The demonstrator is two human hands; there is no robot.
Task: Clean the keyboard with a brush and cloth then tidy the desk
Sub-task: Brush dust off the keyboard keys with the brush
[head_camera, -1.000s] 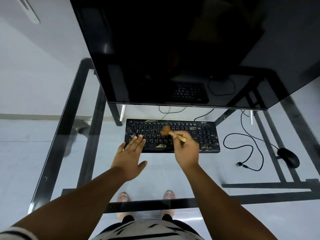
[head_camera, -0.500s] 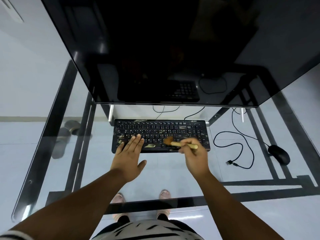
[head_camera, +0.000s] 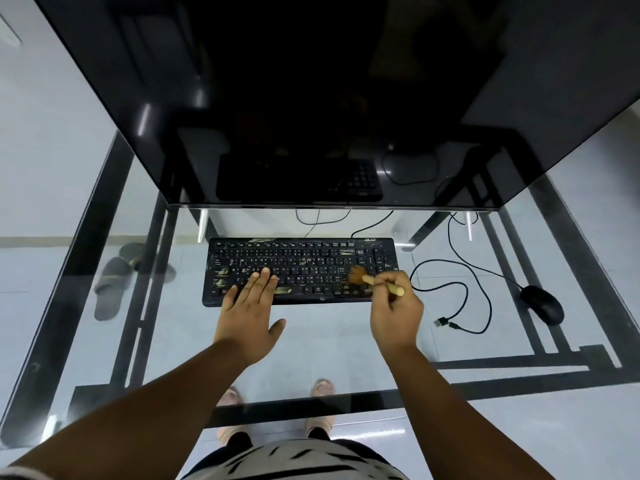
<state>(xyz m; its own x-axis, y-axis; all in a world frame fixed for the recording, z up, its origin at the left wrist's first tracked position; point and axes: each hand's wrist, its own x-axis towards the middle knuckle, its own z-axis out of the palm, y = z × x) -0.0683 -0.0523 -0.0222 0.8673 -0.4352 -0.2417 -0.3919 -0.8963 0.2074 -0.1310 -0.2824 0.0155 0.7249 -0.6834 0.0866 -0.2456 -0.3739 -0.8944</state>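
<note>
While the fingers (head_camera: 390, 285) of the right hand (head_camera: 396, 315) curl round the pale wooden handle of a small brush (head_camera: 372, 279), pinching it near its middle, the brown bristles rest on the keys at the right part of the keyboard (head_camera: 300, 271), just left of the number pad. The handle's free end points right, past the knuckles. The left hand (head_camera: 247, 315) lies flat with its fingers (head_camera: 264, 279) straight and close together, their tips pressing on the lower left key rows and the thumb spread out to the right over the glass; it holds nothing.

The keyboard is black, with pale smears or scraps scattered across its keys, and lies square on the glass tabletop (head_camera: 329, 344) just in front of a large dark monitor (head_camera: 311, 98), whose screen mirrors the keyboard. To the right, a black mouse (head_camera: 542, 304) sits well apart from the keyboard, near the tabletop's right side. Between mouse and keyboard a thin black cable (head_camera: 460, 292) loops over the glass, ending in a loose USB plug.

Through the glass show the black desk frame, a pale tiled floor, a pair of dark slippers (head_camera: 116, 282) at the left, and the person's own feet (head_camera: 323, 389) below the near edge.
</note>
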